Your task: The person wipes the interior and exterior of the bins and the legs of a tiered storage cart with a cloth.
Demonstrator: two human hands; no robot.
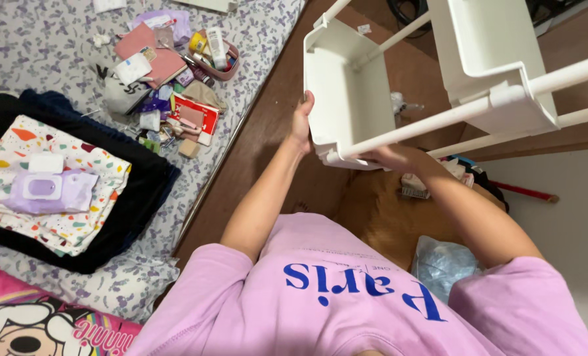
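Observation:
A white plastic rack of tray bins (347,86) on thin white poles (439,122) is tipped over the wooden floor in front of me. My left hand (301,124) grips the left wall of the nearer bin. At the bin's lower corner, where a pole meets it, my right hand (391,158) holds on from underneath. A second bin (485,59) of the same rack sits further right. Both of my arms reach out from my pink shirt.
At left, a bed with a flowered sheet (37,46) carries a heap of small cosmetics and packets (172,79), folded clothes with a purple wipes pack (47,191) and a pink cartoon pillow (37,323). A crumpled plastic bag (439,264) and a red stick (525,192) lie by the white wall.

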